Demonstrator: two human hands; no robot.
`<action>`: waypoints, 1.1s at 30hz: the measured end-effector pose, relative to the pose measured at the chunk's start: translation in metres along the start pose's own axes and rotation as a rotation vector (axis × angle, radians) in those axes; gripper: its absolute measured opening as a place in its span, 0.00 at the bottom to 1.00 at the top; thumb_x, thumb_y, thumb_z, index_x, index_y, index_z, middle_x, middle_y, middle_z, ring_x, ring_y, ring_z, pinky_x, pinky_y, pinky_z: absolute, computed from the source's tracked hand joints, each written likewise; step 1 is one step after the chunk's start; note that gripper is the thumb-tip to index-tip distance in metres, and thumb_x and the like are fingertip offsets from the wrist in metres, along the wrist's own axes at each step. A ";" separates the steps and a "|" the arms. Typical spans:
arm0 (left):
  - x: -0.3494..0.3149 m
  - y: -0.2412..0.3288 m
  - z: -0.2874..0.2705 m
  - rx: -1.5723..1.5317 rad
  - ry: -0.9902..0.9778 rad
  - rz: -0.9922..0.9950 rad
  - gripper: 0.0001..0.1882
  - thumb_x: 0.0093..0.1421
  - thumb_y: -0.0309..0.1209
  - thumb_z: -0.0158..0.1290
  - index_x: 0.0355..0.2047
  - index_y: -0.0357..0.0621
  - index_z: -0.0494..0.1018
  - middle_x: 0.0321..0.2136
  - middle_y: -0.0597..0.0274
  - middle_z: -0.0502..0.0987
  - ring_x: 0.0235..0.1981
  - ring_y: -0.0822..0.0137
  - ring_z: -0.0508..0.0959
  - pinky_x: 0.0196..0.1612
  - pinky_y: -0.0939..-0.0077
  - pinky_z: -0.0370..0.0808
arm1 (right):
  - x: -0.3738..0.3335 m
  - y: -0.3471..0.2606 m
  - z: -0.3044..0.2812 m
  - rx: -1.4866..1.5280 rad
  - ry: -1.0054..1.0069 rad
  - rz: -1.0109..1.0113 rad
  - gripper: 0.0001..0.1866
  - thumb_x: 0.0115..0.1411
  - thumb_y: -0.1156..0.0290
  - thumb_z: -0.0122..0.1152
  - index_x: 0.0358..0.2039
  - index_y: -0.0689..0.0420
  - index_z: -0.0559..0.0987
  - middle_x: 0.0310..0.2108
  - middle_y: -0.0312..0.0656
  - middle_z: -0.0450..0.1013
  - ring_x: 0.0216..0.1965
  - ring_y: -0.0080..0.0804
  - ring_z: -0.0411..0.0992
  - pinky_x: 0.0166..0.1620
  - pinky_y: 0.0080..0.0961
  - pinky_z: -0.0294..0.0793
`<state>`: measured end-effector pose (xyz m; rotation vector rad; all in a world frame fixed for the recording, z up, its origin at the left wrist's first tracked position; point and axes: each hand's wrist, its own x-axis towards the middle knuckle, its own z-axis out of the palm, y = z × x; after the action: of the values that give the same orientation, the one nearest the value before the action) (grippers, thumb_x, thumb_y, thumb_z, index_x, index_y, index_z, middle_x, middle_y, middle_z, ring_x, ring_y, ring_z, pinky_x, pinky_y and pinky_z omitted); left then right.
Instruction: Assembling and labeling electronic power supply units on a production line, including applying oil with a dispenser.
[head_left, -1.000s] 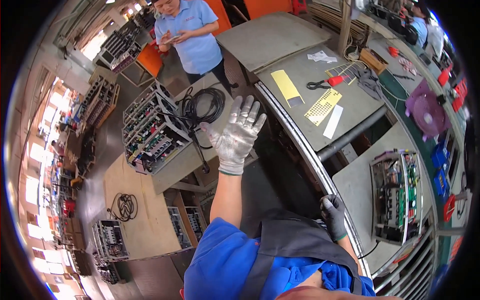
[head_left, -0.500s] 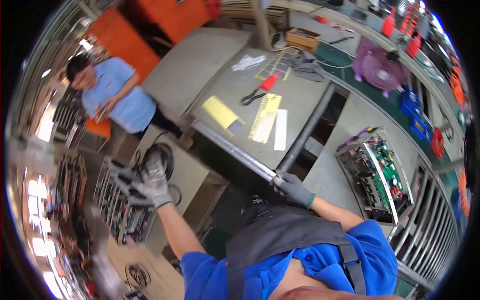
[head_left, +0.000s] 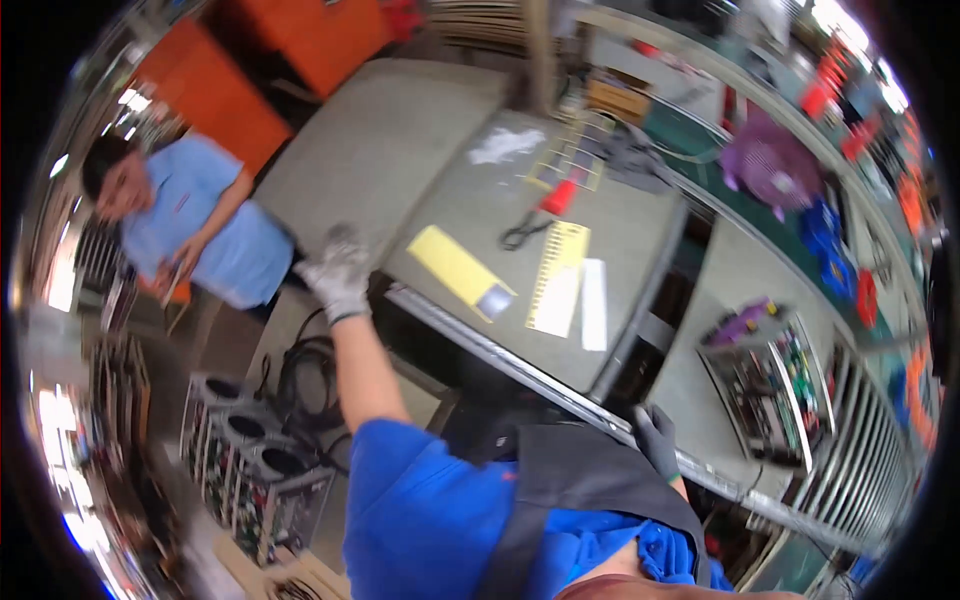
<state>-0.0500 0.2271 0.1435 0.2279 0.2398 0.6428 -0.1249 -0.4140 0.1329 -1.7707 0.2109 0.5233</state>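
Note:
My left hand [head_left: 340,272], in a whitish work glove, is raised at the near left corner of the workbench, fingers spread and holding nothing. My right hand [head_left: 657,442], in a grey glove, is beside the metal rail [head_left: 500,357] along the bench's near edge. Its fingers look stretched out, with nothing visible in them. On the grey bench top lie a yellow strip [head_left: 445,262] with a dark end, a yellow marked sheet [head_left: 560,275], and a white strip [head_left: 594,305]. Beyond them is a red-handled tool [head_left: 558,197] with a black loop, blurred.
An open metal housing with circuit boards [head_left: 765,385] stands at right, by metal bars [head_left: 865,440]. Another person [head_left: 205,215] in a light blue shirt stands at left. Below are several units with round fans [head_left: 245,425] and black cables [head_left: 305,380]. A purple fan [head_left: 770,165] sits at back right.
My left hand has moved up and away from the fan units toward the bench corner. My right hand has shifted right along the rail, its grip loosened. The view has turned.

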 end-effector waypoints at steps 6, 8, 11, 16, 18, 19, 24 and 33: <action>0.010 0.038 -0.026 -0.077 -0.080 0.077 0.65 0.53 0.80 0.36 0.72 0.36 0.40 0.73 0.47 0.45 0.75 0.49 0.43 0.73 0.42 0.44 | 0.013 -0.008 0.034 0.004 -0.054 -0.033 0.16 0.68 0.57 0.58 0.38 0.59 0.79 0.23 0.30 0.71 0.21 0.14 0.63 0.24 0.15 0.61; -0.004 0.062 -0.041 -0.062 -0.079 0.144 0.65 0.52 0.80 0.37 0.74 0.43 0.35 0.74 0.48 0.39 0.75 0.49 0.39 0.73 0.41 0.41 | 0.028 -0.015 0.045 -0.033 -0.133 -0.045 0.15 0.67 0.58 0.59 0.37 0.59 0.79 0.23 0.31 0.71 0.23 0.15 0.65 0.26 0.17 0.63; -0.033 0.083 -0.029 0.021 0.011 0.235 0.63 0.52 0.80 0.38 0.74 0.53 0.31 0.75 0.50 0.34 0.75 0.48 0.37 0.72 0.39 0.42 | 0.040 -0.041 0.074 -0.034 -0.175 -0.123 0.15 0.67 0.59 0.60 0.38 0.60 0.79 0.24 0.32 0.72 0.25 0.17 0.66 0.29 0.19 0.65; -0.070 0.148 -0.031 0.002 -0.015 0.332 0.60 0.53 0.74 0.49 0.74 0.60 0.33 0.75 0.52 0.34 0.75 0.48 0.36 0.70 0.31 0.48 | 0.046 -0.069 0.127 -0.249 -0.325 -0.086 0.15 0.66 0.62 0.58 0.39 0.63 0.81 0.25 0.34 0.73 0.27 0.20 0.68 0.31 0.21 0.67; -0.058 0.138 -0.025 0.021 -0.008 0.280 0.58 0.55 0.72 0.49 0.74 0.58 0.36 0.74 0.51 0.35 0.75 0.47 0.39 0.70 0.32 0.48 | 0.052 -0.062 0.128 -0.231 -0.350 -0.103 0.15 0.66 0.62 0.58 0.39 0.63 0.80 0.24 0.35 0.73 0.27 0.19 0.68 0.31 0.21 0.67; -0.047 0.126 -0.017 0.036 -0.008 0.234 0.57 0.56 0.71 0.48 0.74 0.56 0.38 0.74 0.51 0.37 0.74 0.47 0.41 0.70 0.32 0.48 | 0.056 -0.057 0.125 -0.216 -0.375 -0.130 0.15 0.66 0.62 0.59 0.39 0.63 0.80 0.24 0.35 0.73 0.27 0.19 0.68 0.31 0.21 0.67; -0.023 -0.065 -0.003 0.277 0.069 -0.261 0.31 0.70 0.55 0.35 0.58 0.43 0.68 0.57 0.52 0.71 0.63 0.51 0.66 0.70 0.46 0.54 | 0.059 -0.035 0.073 -0.493 -0.326 -0.152 0.21 0.65 0.57 0.55 0.43 0.64 0.80 0.38 0.56 0.78 0.39 0.46 0.76 0.46 0.40 0.73; -0.116 -0.469 -0.014 0.230 -0.788 -1.174 0.37 0.67 0.62 0.42 0.62 0.44 0.63 0.60 0.48 0.70 0.60 0.52 0.72 0.60 0.59 0.74 | -0.119 0.070 -0.134 -0.261 0.847 0.029 0.14 0.64 0.64 0.53 0.46 0.57 0.79 0.42 0.50 0.80 0.45 0.45 0.78 0.47 0.37 0.76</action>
<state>0.1199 -0.2070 0.0147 0.4815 -0.3230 -0.6587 -0.2266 -0.5761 0.1504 -2.1620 0.7822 -0.2255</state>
